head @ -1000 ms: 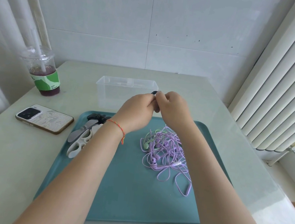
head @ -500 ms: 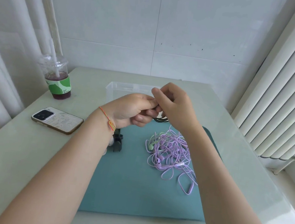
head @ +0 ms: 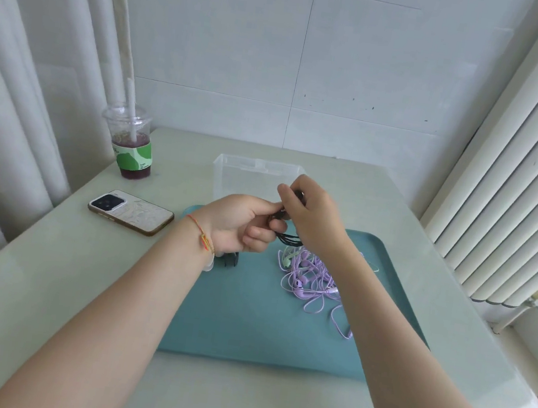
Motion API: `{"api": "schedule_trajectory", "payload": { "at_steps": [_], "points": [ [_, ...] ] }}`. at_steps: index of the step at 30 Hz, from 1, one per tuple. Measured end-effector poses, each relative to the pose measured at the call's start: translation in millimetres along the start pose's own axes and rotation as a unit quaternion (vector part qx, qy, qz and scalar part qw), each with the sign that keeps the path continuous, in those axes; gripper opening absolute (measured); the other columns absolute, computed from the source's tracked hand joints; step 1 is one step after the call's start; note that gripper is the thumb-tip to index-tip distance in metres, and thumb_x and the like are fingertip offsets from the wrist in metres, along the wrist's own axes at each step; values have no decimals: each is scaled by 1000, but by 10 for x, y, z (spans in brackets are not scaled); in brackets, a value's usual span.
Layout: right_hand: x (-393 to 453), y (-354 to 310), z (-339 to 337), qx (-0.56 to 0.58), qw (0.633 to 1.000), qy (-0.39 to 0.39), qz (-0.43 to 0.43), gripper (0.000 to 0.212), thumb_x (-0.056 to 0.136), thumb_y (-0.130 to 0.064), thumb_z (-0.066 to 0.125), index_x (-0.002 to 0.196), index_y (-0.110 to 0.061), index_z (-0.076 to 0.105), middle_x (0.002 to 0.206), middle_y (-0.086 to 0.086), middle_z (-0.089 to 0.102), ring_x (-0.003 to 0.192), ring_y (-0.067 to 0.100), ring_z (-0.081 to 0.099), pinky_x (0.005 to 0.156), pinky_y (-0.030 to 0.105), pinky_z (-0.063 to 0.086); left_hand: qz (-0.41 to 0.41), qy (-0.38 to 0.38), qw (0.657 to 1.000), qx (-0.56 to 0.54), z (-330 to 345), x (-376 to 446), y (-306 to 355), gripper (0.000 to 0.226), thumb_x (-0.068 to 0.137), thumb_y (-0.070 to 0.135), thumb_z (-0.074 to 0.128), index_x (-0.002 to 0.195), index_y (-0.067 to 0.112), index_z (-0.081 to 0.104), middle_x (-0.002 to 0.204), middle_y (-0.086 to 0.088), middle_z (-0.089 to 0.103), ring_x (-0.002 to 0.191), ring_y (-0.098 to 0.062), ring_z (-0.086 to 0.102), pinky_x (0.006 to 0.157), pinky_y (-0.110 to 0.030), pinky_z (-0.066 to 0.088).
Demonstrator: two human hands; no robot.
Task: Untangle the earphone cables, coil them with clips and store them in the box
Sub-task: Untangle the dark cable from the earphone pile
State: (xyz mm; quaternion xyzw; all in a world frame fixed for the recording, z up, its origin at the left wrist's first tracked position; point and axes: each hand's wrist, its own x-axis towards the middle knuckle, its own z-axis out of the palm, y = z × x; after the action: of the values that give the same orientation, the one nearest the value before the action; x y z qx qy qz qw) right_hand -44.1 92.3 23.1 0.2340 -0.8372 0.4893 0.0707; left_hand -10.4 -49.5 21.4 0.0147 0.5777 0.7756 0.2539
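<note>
Both hands meet above the far edge of the teal tray (head: 242, 331). My left hand (head: 240, 224) and my right hand (head: 313, 220) pinch a coiled black earphone cable (head: 285, 237) between them; its loops stick out below the fingers. A tangled pile of purple earphone cable (head: 312, 282) lies on the tray under my right wrist, with a pale green earbud (head: 286, 258) at its left edge. The clear plastic box (head: 246, 180) stands just behind the tray. A black clip (head: 230, 260) and a bit of a white one show under my left wrist.
A phone (head: 131, 212) lies face down left of the tray. A plastic cup of dark drink with a straw (head: 132, 146) stands at the back left. Curtains hang on the left, a white radiator on the right, a tiled wall behind.
The view has tilted up and shifted. My hands stay together on the black cable, a little lower over the tray's far edge; more of the black coil shows below the fingers.
</note>
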Motion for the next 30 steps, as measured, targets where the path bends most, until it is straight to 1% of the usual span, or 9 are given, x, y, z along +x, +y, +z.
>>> {"api": "schedule_trajectory", "payload": {
  "at_steps": [6, 8, 9, 11, 12, 15, 21, 26, 30],
  "points": [
    [30, 26, 131, -26, 999, 26, 9, 28, 98, -26, 49, 76, -11, 41, 58, -4, 38, 53, 13, 31, 47, 19, 28, 83, 178, 976, 97, -19, -58, 27, 19, 99, 14, 44, 88, 13, 59, 80, -6, 59, 37, -8, 35, 38, -17, 24],
    [53, 45, 145, -25, 999, 36, 23, 28, 98, -27, 48, 77, -10, 42, 59, -3, 39, 54, 14, 32, 50, 23, 28, 120, 313, 910, 245, -192, -34, 15, 15, 95, 15, 49, 93, 16, 64, 85, -2, 63, 39, -9, 45, 45, -20, 33],
    [67, 62, 149, -20, 999, 38, 32, 28, 98, -27, 48, 78, -8, 43, 61, -2, 40, 55, 15, 32, 51, 26, 29, 124, 369, 846, 365, -297, -25, 1, 16, 92, 17, 51, 92, 17, 66, 84, 0, 64, 47, -10, 52, 51, -23, 39],
    [83, 101, 167, -19, 998, 36, 51, 27, 97, -27, 47, 80, -6, 44, 63, 0, 40, 56, 17, 33, 53, 29, 29, 70, 386, 725, 566, -452, -15, -47, 17, 87, 19, 53, 83, 15, 69, 80, -2, 68, 66, -19, 59, 62, -27, 45],
    [86, 123, 176, -23, 997, 33, 59, 27, 97, -27, 47, 80, -6, 45, 63, 0, 41, 56, 17, 33, 53, 29, 30, 28, 364, 694, 620, -482, 0, -75, 18, 85, 21, 55, 77, 12, 68, 75, -4, 68, 69, -24, 58, 60, -27, 44],
    [103, 163, 226, -35, 996, 22, 78, 26, 97, -27, 47, 79, -7, 45, 63, 0, 44, 55, 17, 36, 52, 28, 31, -55, 303, 645, 700, -457, 100, -160, 25, 84, 31, 59, 67, 13, 58, 65, -2, 61, 72, -25, 59, 59, -26, 40],
    [112, 209, 272, -34, 994, 14, 101, 27, 96, -28, 47, 77, -10, 44, 63, 0, 43, 57, 19, 37, 57, 28, 34, -96, 331, 534, 772, -386, 330, -253, 15, 88, 25, 58, 100, 18, 64, 105, -1, 65, 99, -23, 62, 71, -26, 41],
    [102, 219, 234, -23, 995, 17, 98, 27, 95, -27, 47, 79, -6, 44, 65, 4, 41, 59, 21, 35, 56, 28, 31, -100, 329, 561, 753, -371, 363, -238, 14, 82, 18, 60, 95, 17, 64, 93, -2, 62, 91, -24, 61, 71, -26, 44],
    [94, 230, 177, -13, 995, 28, 96, 28, 95, -29, 47, 77, -8, 42, 64, 6, 39, 59, 21, 36, 57, 30, 32, -14, 377, 689, 619, -443, 219, -159, 20, 75, 27, 64, 62, 13, 59, 62, -1, 58, 61, -21, 54, 51, -24, 36]
  ]
}}
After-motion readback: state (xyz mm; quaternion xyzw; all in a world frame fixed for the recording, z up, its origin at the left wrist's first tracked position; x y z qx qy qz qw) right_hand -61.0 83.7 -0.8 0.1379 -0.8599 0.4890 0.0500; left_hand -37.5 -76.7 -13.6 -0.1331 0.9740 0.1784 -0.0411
